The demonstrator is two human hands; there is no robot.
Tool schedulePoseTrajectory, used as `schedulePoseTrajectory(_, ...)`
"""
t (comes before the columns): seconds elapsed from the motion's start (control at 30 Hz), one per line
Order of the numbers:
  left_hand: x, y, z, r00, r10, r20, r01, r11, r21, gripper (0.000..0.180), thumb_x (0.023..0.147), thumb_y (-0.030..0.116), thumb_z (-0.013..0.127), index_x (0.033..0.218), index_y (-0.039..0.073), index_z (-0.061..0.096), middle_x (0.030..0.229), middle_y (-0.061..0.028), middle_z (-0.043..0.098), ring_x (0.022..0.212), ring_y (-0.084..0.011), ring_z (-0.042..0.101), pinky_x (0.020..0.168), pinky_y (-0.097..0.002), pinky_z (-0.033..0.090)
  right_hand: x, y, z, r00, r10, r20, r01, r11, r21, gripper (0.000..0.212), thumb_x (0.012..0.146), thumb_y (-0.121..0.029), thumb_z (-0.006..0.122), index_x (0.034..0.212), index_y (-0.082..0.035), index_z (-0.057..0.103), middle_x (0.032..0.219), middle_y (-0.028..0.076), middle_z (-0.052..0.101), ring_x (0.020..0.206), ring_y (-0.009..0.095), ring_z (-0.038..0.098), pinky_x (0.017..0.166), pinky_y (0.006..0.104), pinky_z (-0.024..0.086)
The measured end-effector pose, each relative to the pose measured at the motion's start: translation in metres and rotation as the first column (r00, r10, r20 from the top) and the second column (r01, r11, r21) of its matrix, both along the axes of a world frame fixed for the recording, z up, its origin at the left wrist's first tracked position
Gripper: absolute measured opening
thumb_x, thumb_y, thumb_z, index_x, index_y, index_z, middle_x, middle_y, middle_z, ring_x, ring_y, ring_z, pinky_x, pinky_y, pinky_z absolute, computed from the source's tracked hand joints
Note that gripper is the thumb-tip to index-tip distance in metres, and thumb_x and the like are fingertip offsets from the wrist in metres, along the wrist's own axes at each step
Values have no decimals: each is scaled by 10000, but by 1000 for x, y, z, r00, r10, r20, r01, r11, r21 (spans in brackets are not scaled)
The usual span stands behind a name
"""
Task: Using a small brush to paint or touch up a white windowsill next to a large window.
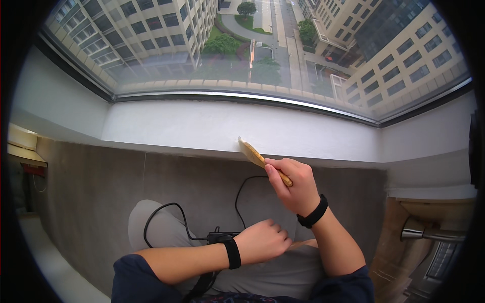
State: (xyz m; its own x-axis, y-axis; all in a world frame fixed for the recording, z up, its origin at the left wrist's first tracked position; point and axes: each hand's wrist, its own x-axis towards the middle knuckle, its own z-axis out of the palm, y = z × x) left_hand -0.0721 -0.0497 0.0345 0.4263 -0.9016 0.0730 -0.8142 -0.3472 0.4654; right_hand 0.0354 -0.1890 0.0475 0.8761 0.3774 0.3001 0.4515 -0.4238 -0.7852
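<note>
My right hand (295,186) is closed around the yellowish wooden handle of a flat paintbrush (254,155). Pale bristles at the brush's tip meet the front part of a white window sill (202,123). My left hand (262,240) rests over my lap with its fingers curled in, and nothing shows in it. Black bands circle both wrists. The tips of the left fingers are turned away from view.
Beyond the sill stands a large window (273,70) with a dark frame, looking down on buildings and a street. A black cable (177,204) loops over my grey trouser leg from a small black device (221,236). At right a metal handle (411,230) sticks out.
</note>
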Motion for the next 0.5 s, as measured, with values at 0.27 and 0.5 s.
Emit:
schedulePoseTrajectory(0.27,-1,4,0,1000,5,-9,-5,1000,11,118,850,176,671,909,74,662,831,-43,685,802,-215,690,727,-329,525,1,0,3,996,44,-82,-39,997,69,120,976,-51,683,1027,32,753,741,106,713,621,172,669,584,277,508)
schedulePoseTrajectory(0.5,-2,1,1,1000,8,-14,-8,1000,-6,112,858,176,665,912,78,665,830,-41,686,800,-214,690,732,-329,526,0,-4,5,994,5,-108,-5,1000,0,117,962,-102,702,1012,-6,747,859,143,752,721,290,728,655,348,568)
